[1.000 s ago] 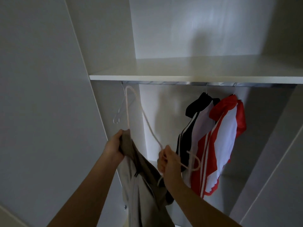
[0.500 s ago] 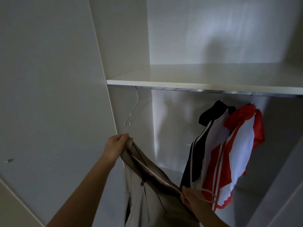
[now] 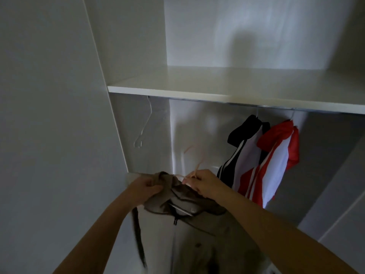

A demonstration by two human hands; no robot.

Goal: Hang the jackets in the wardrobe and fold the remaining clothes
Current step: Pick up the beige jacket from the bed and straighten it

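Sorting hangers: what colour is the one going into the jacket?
Pale pink hanger, seen in the head view.

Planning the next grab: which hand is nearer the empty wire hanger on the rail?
Left. The left hand grips the beige jacket collar almost directly below the wire hanger; the right hand sits farther right, holding the pink hanger.

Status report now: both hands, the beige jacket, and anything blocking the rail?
Left hand grips beige jacket collar; right hand holds pale pink hanger. Jacket not yet hung. Rail free between empty wire hanger and two hung jackets.
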